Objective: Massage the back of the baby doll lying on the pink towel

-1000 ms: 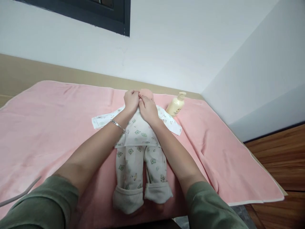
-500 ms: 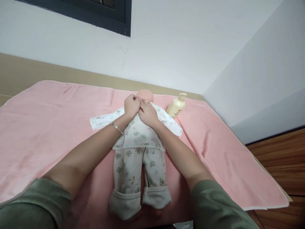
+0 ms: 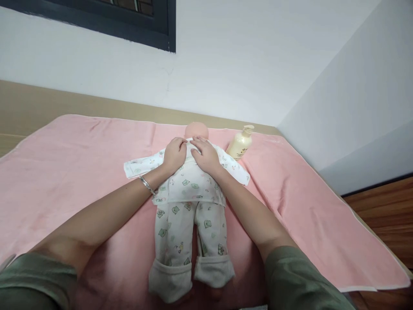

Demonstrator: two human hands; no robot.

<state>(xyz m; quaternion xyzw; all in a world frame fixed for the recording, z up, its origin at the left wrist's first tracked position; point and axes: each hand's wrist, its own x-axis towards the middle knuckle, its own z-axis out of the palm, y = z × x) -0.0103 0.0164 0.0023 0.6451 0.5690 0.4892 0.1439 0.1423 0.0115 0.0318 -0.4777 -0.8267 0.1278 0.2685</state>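
Note:
A baby doll point(image 3: 196, 129) lies on its back on a pink towel point(image 3: 71, 172), head towards the wall. It wears a white printed shirt point(image 3: 190, 183) and matching trousers point(image 3: 187, 232) with cuffs turned up. My left hand point(image 3: 174, 153) rests flat on the doll's chest at the left, a bracelet on its wrist. My right hand point(image 3: 205, 155) lies flat on the chest at the right, fingers reaching the collar. Both hands press the shirt and grip nothing.
A cream pump bottle point(image 3: 239, 144) stands on the towel just right of the doll's head. White walls meet in a corner behind. A dark window frame point(image 3: 97, 21) is at the top left. Wooden floor point(image 3: 380, 211) shows to the right of the towel's edge.
My hands were pinched together at the doll's collar. They have let go and slid down onto the chest, lying flat. The doll's head is uncovered now.

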